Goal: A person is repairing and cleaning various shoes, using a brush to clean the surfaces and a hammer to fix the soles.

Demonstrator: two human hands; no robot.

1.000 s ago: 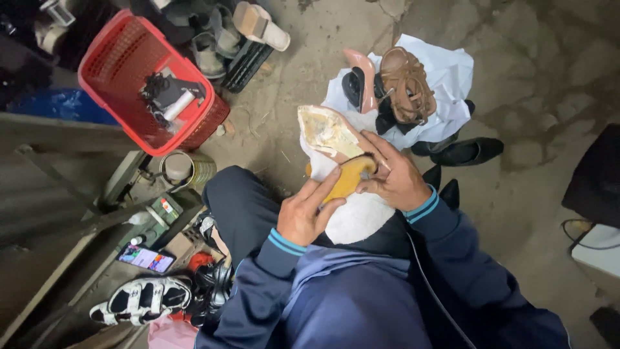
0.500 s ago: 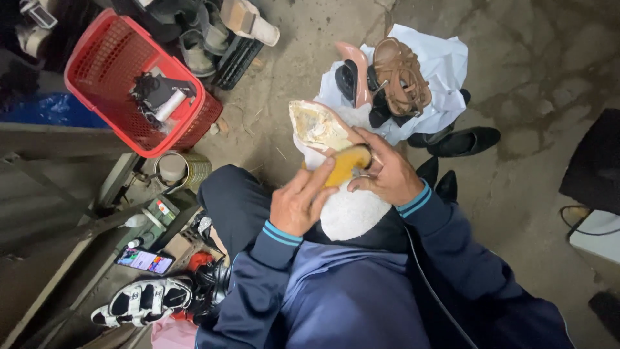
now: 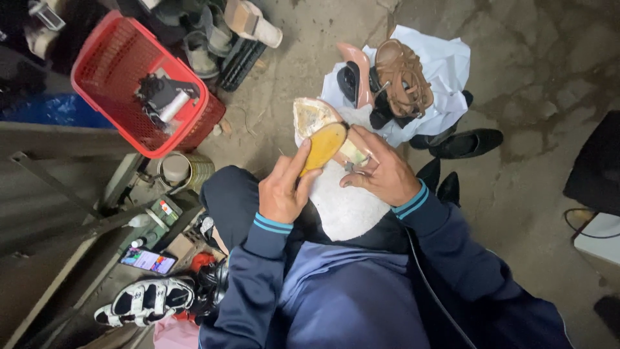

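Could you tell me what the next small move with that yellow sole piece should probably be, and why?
Probably press the yellow sole piece flat onto the upturned shoe. The left hand holds its near end between thumb and fingers, the right hand steadies the shoe from the other side, and the piece already lies along the shoe's underside over the white cloth.
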